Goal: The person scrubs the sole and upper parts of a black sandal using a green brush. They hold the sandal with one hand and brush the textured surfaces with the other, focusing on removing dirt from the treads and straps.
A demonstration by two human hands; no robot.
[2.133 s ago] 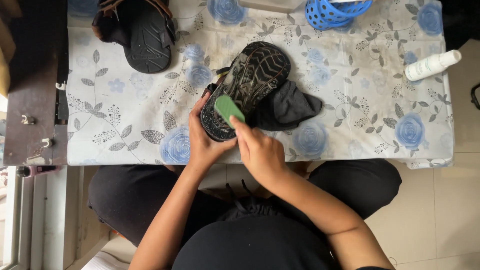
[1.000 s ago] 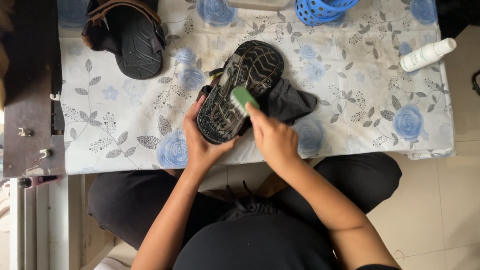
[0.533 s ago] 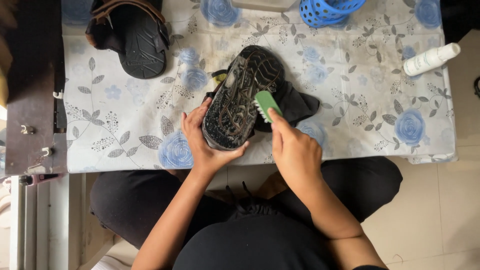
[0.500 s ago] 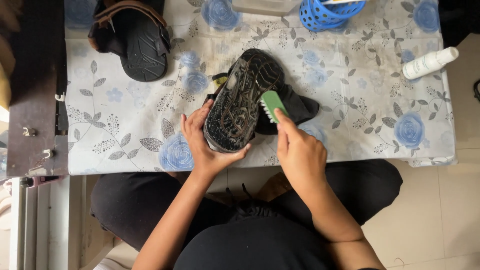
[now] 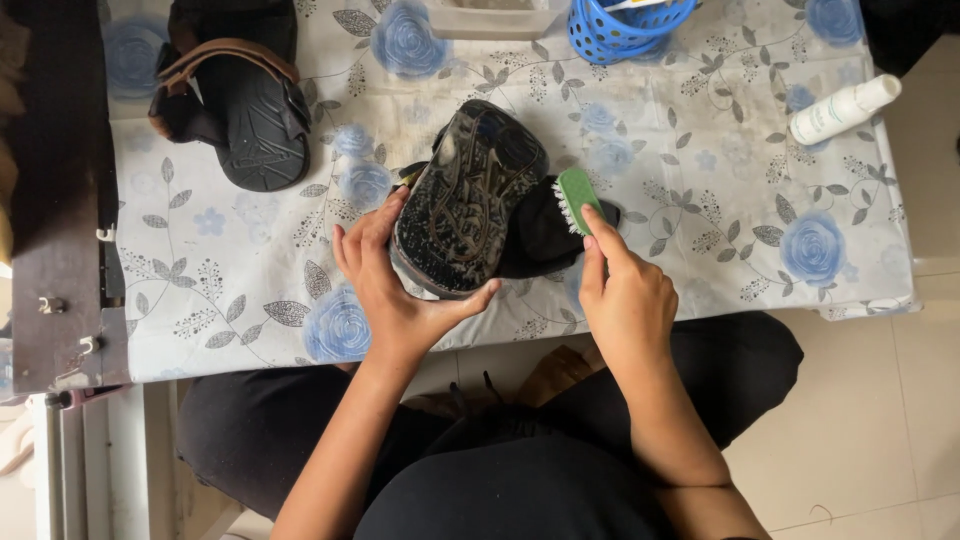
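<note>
A black sandal lies sole up near the table's front edge, its tread wet and soapy. My left hand cups its near end from below, fingers on the left rim and thumb on the right. My right hand holds a small green scrub brush with white bristles, just off the right side of the sole. A black cloth lies under the sandal, beneath the brush.
A second black sandal with brown straps rests at the back left. A blue basket and a clear tub stand at the far edge. A white bottle lies at the right. A dark wooden frame borders the flowered tablecloth.
My right hand has drawn the brush across the sole from its near left part to just past its right edge. My left hand has kept its hold while the sandal shifted slightly.
</note>
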